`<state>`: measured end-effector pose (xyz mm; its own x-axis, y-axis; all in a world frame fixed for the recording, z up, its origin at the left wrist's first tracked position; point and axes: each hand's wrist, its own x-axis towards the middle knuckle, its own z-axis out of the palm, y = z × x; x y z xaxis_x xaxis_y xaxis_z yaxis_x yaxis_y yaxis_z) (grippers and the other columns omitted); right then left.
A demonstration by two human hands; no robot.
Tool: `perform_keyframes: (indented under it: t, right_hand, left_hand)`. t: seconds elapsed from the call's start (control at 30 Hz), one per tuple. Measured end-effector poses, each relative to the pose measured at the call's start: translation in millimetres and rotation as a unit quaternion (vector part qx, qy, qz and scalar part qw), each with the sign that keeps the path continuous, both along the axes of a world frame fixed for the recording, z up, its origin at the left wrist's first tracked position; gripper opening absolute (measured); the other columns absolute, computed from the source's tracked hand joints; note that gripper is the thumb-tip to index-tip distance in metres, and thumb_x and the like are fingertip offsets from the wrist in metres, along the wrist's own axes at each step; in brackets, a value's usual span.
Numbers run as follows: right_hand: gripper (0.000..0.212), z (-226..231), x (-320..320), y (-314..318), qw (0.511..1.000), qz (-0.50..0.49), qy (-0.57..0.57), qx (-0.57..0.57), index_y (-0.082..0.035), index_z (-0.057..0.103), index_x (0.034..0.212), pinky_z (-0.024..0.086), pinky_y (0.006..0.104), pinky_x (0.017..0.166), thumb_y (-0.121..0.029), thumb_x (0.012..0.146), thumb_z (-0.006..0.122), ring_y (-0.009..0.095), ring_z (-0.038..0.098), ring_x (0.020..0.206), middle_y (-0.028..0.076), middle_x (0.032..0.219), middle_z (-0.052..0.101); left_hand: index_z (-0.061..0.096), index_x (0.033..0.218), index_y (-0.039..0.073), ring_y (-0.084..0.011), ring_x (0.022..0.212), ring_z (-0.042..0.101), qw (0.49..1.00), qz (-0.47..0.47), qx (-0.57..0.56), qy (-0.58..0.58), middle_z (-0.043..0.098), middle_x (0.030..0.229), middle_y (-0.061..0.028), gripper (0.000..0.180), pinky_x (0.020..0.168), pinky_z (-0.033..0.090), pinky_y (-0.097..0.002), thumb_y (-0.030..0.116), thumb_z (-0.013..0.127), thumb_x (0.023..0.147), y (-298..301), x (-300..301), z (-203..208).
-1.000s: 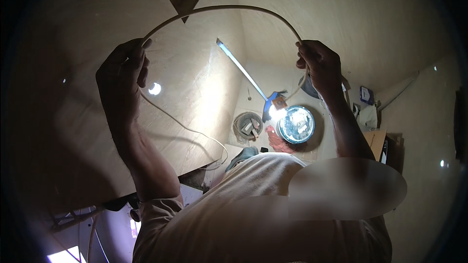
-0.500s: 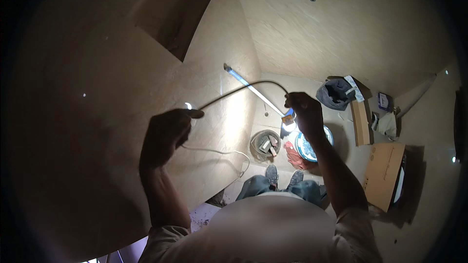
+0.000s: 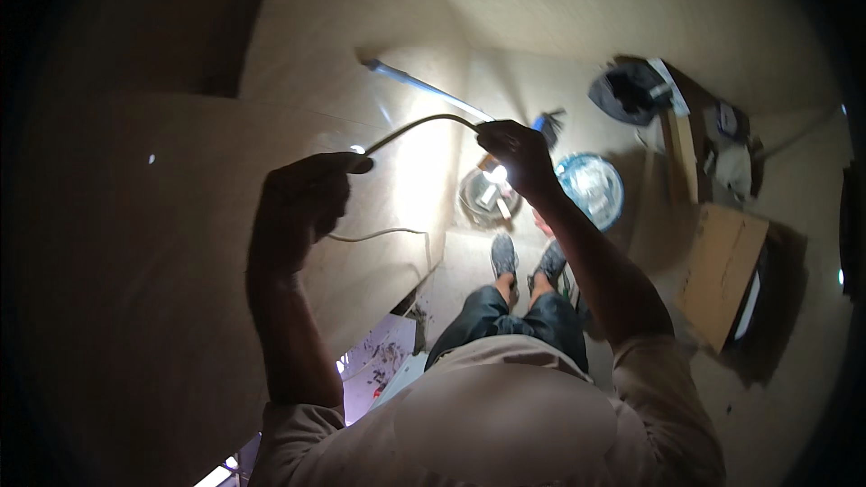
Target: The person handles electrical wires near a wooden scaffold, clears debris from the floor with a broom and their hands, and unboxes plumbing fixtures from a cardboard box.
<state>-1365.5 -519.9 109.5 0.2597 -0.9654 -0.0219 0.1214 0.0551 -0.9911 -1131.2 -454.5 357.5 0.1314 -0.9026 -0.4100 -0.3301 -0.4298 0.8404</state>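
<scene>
My left hand [image 3: 302, 203] pinches a thin pale cable [image 3: 422, 122] between thumb and fingers. From there the cable arches up and over to my right hand [image 3: 520, 155], whose fingers are closed on it. Another length of cable [image 3: 379, 235] runs below my left hand along the wall. Close beside my right hand glows a small bright lamp [image 3: 495, 173] with an orange part; whether it hangs from the cable I cannot tell. Under the lamp stands a round bucket [image 3: 467, 199] with pale blocks in it.
A broom's blue handle [image 3: 424, 87] leans against the wall. By my right forearm stands a blue-rimmed tub [image 3: 621, 191]. A dark bag [image 3: 613, 99], a wooden piece [image 3: 681, 153] and a cardboard box [image 3: 722, 257] lie at the right. A dark recess [image 3: 194, 18] opens in the left wall.
My two hands have come closer together, and the cable arch between them is narrower. The bright lamp has moved left, over the bucket. The whole view has shifted.
</scene>
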Motion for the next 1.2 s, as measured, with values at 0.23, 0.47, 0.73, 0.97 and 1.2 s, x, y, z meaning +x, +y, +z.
perform_keyframes:
  t: [0.23,0.47,0.73,0.97,1.2]
  right_hand:
    - [0.024,-86.4,-74.6,74.9,0.963,-0.014,0.268,0.001,-0.002,0.07,0.11,0.053,0.0378,0.08,-0.017,0.091,0.066,0.029,0.07,0.092,0.014,0.102,0.072]
    - [0.02,-193.2,-226.6,245.3,0.863,-0.047,0.48,0.151,0.001,0.072,0.085,0.053,0.0401,0.069,-0.019,0.086,0.065,0.031,0.07,0.077,0.016,0.08,0.071]
    - [0.012,-156.1,-299.2,395.1,0.724,-0.268,0.295,0.563,-0.006,0.067,0.098,0.048,0.0272,0.051,-0.015,0.092,0.06,0.011,0.062,0.061,0.002,0.077,0.066]
    - [0.015,-101.4,-268.3,474.7,0.75,-0.341,0.219,0.523,-0.004,0.068,0.103,0.051,0.0264,0.056,-0.013,0.093,0.063,0.01,0.063,0.065,0.005,0.08,0.068]
    - [0.017,-102.3,-285.9,523.0,0.744,-0.344,0.182,0.544,-0.004,0.069,0.1,0.051,0.0287,0.057,-0.018,0.093,0.064,0.013,0.064,0.066,0.004,0.079,0.068]
  left_hand:
    - [0.07,0.111,-0.004,-0.0014,0.049,0.035,0.998,-0.052,0.026,-0.027,0.048,0.062,0.0057,0.025,0.044,0.025,-0.0196,0.012,0.06,0.095,3.3,-12.8,-2.8]
    - [0.068,0.114,-0.005,-0.0007,0.05,0.034,0.995,-0.08,-0.026,0.051,0.049,0.067,0.0048,0.032,0.042,0.023,-0.0188,0.022,0.064,0.097,-8.0,-18.7,-11.1]
    - [0.067,0.11,-0.007,-0.0022,0.048,0.03,0.979,-0.117,-0.042,0.164,0.043,0.061,0.0042,0.025,0.044,0.02,-0.0215,0.012,0.058,0.097,-22.4,-95.4,-43.4]
    - [0.06,0.124,-0.008,-0.0002,0.048,0.023,0.95,-0.213,-0.004,0.23,0.033,0.061,0.0084,0.039,0.042,0.017,-0.0198,0.023,0.058,0.1,-29.1,-169.9,-46.0]
    - [0.056,0.132,-0.004,-0.0016,0.049,0.029,0.923,-0.239,0.04,0.298,0.037,0.064,0.0084,0.042,0.043,0.022,-0.0188,0.02,0.059,0.099,-33.5,-255.6,-66.4]
